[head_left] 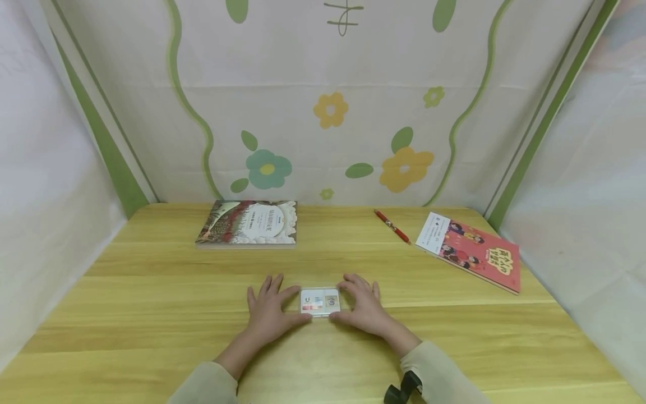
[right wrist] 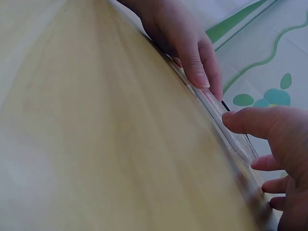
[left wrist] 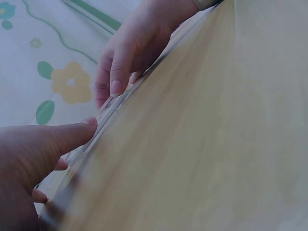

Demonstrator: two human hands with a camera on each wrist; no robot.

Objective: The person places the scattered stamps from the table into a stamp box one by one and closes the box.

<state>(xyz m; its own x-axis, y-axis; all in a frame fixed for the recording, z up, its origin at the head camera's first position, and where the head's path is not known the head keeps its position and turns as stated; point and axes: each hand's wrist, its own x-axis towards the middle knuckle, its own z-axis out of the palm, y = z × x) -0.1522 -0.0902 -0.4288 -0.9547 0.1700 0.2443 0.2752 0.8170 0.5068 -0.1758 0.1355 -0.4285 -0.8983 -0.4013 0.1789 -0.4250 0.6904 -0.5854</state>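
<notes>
A small flat clear plastic case with a printed white label lies on the wooden table in front of me. My left hand pinches its left end, thumb at the near corner and index finger at the far one. At the opposite end my right hand pinches it the same way, other fingers spread over the tabletop. From the left wrist, the case shows edge-on between both thumbs. The right wrist view has the case's thin side low against the wood.
A picture book lies at the back left of the table. Toward the back right are a red pen and a pink-red book, set at an angle. A flower-printed curtain hangs behind the table.
</notes>
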